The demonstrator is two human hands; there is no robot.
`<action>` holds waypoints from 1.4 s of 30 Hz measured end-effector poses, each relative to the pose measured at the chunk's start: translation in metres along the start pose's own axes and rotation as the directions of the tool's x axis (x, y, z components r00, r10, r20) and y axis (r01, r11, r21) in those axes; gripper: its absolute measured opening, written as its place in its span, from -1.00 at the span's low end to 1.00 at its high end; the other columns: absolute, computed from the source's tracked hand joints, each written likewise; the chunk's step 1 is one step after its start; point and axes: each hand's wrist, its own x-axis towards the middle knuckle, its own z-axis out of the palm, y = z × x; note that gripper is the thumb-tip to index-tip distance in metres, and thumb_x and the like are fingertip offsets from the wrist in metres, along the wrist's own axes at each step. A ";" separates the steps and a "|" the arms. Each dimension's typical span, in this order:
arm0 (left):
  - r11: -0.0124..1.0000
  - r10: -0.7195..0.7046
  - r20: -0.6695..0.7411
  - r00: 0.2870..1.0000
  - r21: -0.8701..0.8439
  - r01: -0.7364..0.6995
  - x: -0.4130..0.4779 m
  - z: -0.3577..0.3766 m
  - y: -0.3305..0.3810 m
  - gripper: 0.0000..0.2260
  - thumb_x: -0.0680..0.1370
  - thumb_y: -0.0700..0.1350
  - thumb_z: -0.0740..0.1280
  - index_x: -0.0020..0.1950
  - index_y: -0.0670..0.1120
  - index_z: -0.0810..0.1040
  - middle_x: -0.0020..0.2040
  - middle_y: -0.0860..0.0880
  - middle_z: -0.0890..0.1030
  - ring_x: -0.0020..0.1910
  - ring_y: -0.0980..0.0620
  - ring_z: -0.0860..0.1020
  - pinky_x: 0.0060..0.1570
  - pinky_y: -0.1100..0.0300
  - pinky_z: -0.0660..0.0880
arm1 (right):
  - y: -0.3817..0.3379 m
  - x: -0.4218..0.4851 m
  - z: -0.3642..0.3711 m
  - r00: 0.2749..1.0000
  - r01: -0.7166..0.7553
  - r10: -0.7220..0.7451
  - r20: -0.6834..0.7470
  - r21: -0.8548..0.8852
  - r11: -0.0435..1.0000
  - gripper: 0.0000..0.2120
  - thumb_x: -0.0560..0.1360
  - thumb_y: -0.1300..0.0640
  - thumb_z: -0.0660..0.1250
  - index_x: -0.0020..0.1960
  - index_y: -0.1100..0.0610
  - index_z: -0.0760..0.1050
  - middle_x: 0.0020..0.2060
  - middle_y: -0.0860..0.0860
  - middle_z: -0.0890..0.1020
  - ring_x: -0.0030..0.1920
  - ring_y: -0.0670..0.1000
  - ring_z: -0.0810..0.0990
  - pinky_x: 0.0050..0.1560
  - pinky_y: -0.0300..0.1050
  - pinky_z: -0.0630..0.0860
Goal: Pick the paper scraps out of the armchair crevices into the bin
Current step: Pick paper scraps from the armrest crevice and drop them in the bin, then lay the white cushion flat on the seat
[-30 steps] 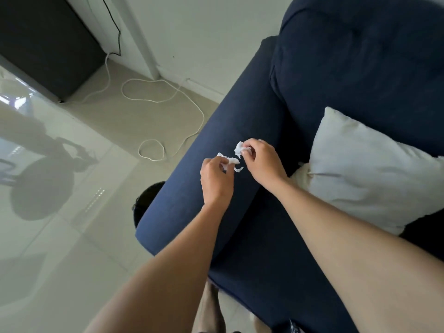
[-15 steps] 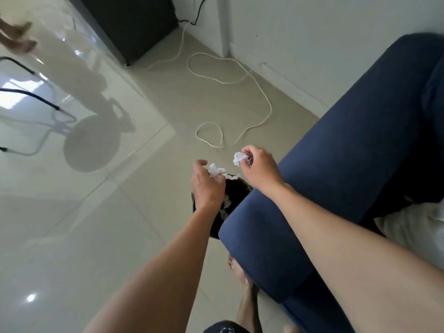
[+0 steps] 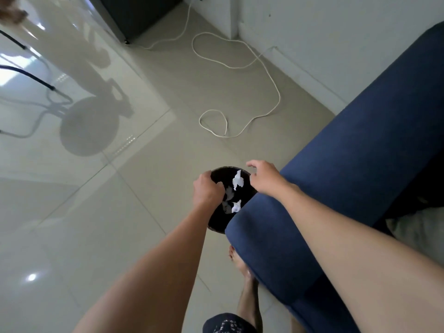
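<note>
A round black bin (image 3: 217, 227) stands on the floor against the front of the navy armchair's arm (image 3: 348, 169). Both my hands hover over its mouth. My right hand (image 3: 263, 177) has its fingers spread and holds nothing. Just left of it a white paper scrap (image 3: 237, 180) hangs in the air over the bin. My left hand (image 3: 206, 189) points its loosely curled fingers down into the bin, with nothing gripped that I can see. More paper scraps (image 3: 236, 206) lie inside the bin below the fingers.
A white cable (image 3: 264, 73) loops across the glossy tiled floor toward the wall. A dark cabinet (image 3: 139, 13) stands at the top. A pale cushion (image 3: 422, 234) shows at the right edge on the seat. My bare foot (image 3: 247, 284) rests beside the chair front.
My view swung from the armchair down to the bin. Both hands carried scraps from the arm to over the bin and let go; scraps now fall or lie inside.
</note>
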 end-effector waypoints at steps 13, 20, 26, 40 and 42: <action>0.831 0.485 0.108 0.868 0.253 -0.496 -0.104 0.090 0.170 -0.55 0.54 0.00 0.24 0.44 0.02 0.36 0.29 -0.07 0.56 0.21 -0.11 0.56 0.20 0.00 0.51 | 0.117 -0.093 -0.148 0.836 0.012 0.100 -0.540 0.200 0.980 -0.62 0.59 0.17 0.18 0.39 0.19 0.38 0.46 0.07 0.34 0.47 0.06 0.29 0.47 0.04 0.26; 0.537 0.732 0.270 0.625 0.335 -0.774 -0.213 0.204 0.266 -0.59 0.58 -0.04 0.24 0.42 -0.10 0.39 0.47 -0.07 0.36 0.45 -0.07 0.33 0.29 0.00 0.39 | 0.250 -0.189 -0.231 0.661 -0.071 0.207 -0.721 0.215 0.974 -0.60 0.55 0.17 0.23 0.37 0.21 0.40 0.44 0.11 0.37 0.44 0.10 0.34 0.44 0.02 0.28; 0.283 0.852 0.343 0.396 0.334 -0.899 -0.294 0.314 0.304 -0.59 0.59 -0.08 0.24 0.41 -0.18 0.37 0.55 -0.09 0.21 0.56 -0.04 0.10 0.37 0.05 0.31 | 0.359 -0.256 -0.265 0.535 -0.153 0.265 -0.802 0.217 0.964 -0.58 0.55 0.18 0.23 0.39 0.25 0.37 0.45 0.14 0.34 0.47 0.12 0.29 0.46 0.01 0.23; -0.105 0.781 0.531 0.330 0.633 -0.767 -0.338 0.414 0.266 -0.12 0.49 -0.03 0.41 0.58 -0.10 -0.14 0.59 -0.14 -0.09 0.50 -0.11 0.16 0.39 0.02 0.26 | 0.471 -0.306 -0.245 0.750 -0.442 0.236 -0.618 -0.203 0.874 -0.40 0.40 0.02 0.40 0.39 0.13 0.34 0.30 0.13 0.42 0.35 0.18 0.34 0.52 0.15 0.02; -0.164 0.783 0.523 0.337 0.696 -0.699 -0.340 0.414 0.257 -0.10 0.47 0.03 0.42 0.58 -0.09 -0.13 0.58 -0.20 -0.14 0.54 -0.15 0.06 0.45 -0.03 0.15 | 0.470 -0.309 -0.239 0.752 -0.427 0.210 -0.625 -0.220 0.877 -0.45 0.37 -0.07 0.42 0.30 0.08 0.44 0.32 0.12 0.39 0.39 0.18 0.28 0.53 0.18 -0.06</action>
